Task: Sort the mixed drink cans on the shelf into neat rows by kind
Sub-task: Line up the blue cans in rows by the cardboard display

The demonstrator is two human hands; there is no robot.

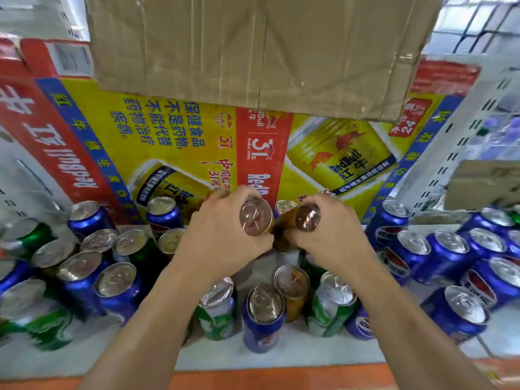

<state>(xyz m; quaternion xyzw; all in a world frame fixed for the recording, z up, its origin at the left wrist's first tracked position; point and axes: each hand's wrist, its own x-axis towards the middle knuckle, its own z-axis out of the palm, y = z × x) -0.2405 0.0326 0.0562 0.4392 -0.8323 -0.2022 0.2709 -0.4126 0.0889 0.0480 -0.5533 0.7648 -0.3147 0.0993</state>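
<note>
Left hand [222,240] grips one gold can [255,216], right hand [330,235] a second gold can [305,219]; blue cans [263,325] crowd round.

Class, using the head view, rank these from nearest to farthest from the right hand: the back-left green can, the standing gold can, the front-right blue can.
From the right hand:
1. The standing gold can, just in front.
2. The blue can, front right.
3. The green can, far back left.

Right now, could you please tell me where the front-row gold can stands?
Head view, lower centre: the gold can stands between a blue can, left, and a green can, right.
</note>
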